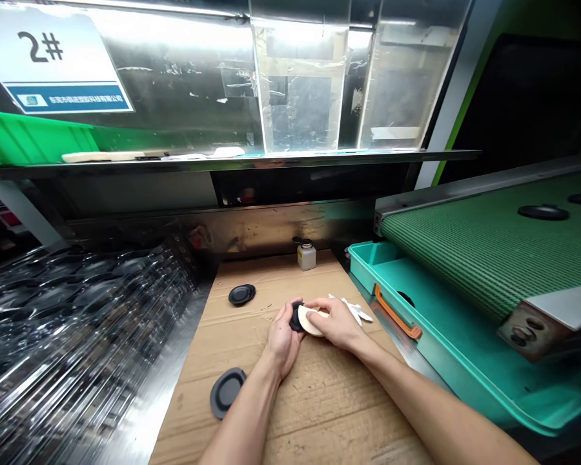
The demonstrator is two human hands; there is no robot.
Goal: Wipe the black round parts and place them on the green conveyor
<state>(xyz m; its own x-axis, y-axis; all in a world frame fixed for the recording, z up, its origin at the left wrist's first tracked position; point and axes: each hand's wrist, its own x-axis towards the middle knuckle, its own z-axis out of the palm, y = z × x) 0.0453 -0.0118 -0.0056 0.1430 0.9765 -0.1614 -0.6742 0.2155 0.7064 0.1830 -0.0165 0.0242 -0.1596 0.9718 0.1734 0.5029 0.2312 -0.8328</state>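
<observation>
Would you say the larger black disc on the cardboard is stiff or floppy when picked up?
The black disc looks like moulded rubber, so it probably flexes slightly. Its matte surface suggests grip. Lying flat on the cardboard, it seems unlikely to roll.

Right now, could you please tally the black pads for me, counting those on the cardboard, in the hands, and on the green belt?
Black pads on the cardboard: 2
In the left hand: 1
On the green belt: 2
Total: 5

**Fig. Layout of the cardboard-topped counter [314, 413].**
Two rubber discs [242, 294] near left edge; bottle [306, 256] at far edge; tray [368, 261] right, under conveyor [469, 245].
</observation>
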